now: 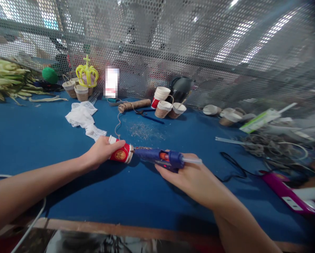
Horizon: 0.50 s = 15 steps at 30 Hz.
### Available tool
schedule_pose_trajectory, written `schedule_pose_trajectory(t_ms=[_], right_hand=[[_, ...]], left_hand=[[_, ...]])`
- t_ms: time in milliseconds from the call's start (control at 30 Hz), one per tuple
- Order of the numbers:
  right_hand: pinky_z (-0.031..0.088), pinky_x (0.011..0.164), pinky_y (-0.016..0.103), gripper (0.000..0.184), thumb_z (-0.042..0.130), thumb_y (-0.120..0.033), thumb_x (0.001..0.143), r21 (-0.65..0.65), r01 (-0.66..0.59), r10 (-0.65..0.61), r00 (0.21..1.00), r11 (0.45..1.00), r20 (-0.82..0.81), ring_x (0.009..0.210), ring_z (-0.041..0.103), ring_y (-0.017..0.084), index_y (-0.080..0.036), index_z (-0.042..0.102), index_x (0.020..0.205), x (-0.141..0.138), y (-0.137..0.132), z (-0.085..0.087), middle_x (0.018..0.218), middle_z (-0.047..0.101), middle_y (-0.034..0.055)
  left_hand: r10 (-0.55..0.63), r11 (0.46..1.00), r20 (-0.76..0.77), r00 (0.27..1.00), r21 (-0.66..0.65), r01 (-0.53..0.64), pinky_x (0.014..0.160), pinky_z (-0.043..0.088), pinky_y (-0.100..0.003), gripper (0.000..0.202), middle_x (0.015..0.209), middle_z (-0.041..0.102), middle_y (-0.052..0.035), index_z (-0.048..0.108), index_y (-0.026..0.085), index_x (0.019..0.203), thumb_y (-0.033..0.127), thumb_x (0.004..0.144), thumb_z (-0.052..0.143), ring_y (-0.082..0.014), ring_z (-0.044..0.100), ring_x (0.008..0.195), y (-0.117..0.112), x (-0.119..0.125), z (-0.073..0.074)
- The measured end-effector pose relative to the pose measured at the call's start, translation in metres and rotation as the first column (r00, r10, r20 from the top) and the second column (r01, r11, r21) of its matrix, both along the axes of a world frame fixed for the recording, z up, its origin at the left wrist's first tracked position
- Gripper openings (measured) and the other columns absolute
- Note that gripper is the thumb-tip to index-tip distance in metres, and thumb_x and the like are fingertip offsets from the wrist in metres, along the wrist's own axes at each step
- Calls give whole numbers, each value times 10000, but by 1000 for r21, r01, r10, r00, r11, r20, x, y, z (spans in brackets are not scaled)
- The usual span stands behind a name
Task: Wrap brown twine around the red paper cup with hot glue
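Observation:
My left hand (pixel 102 150) is wrapped round a red and white paper cup (pixel 122 154) with a gold emblem, held on its side above the table. In my right hand (pixel 191 175) is a blue glue gun (pixel 157 157), a clear glue stick poking out of its back. The gun's nozzle points left and meets the end of the cup, though whether it touches I cannot tell. A strand of twine runs from the cup to a roll of twine (pixel 135 104) lying farther back.
White lace (pixel 80 114) lies at the left. Behind the cup are bits of debris (pixel 144 131) and dark pliers (pixel 152 116). Twine-wrapped cups (pixel 164 109) stand at the back, below a perforated metal screen (pixel 146 52). At right lie tangled cord (pixel 265 144) and a purple power strip (pixel 286 193).

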State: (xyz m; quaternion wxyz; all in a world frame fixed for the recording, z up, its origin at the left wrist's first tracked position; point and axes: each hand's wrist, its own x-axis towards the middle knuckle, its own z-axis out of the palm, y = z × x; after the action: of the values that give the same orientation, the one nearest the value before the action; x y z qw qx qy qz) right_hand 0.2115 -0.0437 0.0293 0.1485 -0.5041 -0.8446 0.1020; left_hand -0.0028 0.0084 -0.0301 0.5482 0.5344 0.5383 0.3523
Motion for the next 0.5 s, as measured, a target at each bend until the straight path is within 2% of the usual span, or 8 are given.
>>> schedule_pose_trajectory(t_ms=[300, 500], right_hand=[[343, 480, 241, 224, 454, -242, 763, -122, 55, -56, 998, 991, -8, 481, 428, 118, -213, 397, 548, -1, -3, 5, 489, 469, -26], [332, 482, 243, 246, 432, -230, 770, -30, 25, -25, 1000, 999, 0, 454, 389, 106, -204, 410, 527, -2, 0, 6, 460, 412, -36]], left_hand=[[-50, 999, 8, 999, 20, 50, 455, 313, -227, 333, 568, 597, -20, 574, 138, 623, 464, 692, 575, -113, 481, 485, -1, 1, -3], [-36, 998, -39, 999, 53, 38, 433, 256, -216, 363, 520, 540, 9, 543, 142, 596, 492, 686, 568, -96, 416, 453, -2, 0, -6]])
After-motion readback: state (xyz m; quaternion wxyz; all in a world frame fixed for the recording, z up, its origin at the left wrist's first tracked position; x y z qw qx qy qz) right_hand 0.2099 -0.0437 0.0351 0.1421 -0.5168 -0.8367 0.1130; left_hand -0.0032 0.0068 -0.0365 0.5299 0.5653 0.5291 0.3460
